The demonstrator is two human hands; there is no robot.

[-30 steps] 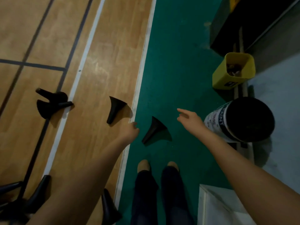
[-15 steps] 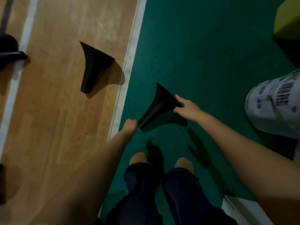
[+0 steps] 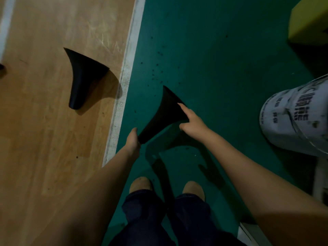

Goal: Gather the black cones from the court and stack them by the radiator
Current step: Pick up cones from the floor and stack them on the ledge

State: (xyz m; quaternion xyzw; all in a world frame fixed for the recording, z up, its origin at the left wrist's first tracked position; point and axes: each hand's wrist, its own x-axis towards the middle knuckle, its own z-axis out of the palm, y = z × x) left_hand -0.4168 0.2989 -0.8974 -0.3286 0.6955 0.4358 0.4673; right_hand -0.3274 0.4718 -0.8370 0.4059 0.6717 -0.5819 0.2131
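1. at the bottom centre, the person's shoes [image 3: 141,183] stand on the green floor [image 3: 221,59], just right of the white line [image 3: 124,82].
2. just above them, the left hand [image 3: 133,142] is clamped round the narrow tip of the black cone [image 3: 165,112]. the right hand [image 3: 192,120] pinches its flared rim, forefinger on top and thumb beneath.
3. the black cone lies tilted between both hands in the middle of the frame, over the green floor, tip toward the lower left. its shadow sits apart below it, so i judge it lifted.
4. it looks light, thin-walled and matte, probably a little springy at the rim and not fragile. a grip on the narrow neck should carry it, and the hollow mouth should slip over another.
5. at centre left, a second cone [image 3: 83,77] lies on its side on the wood floor [image 3: 44,139], near the line, untouched.
6. at the right edge is a white tub [image 3: 292,118], and at the upper right a yellow bin [image 3: 308,20].
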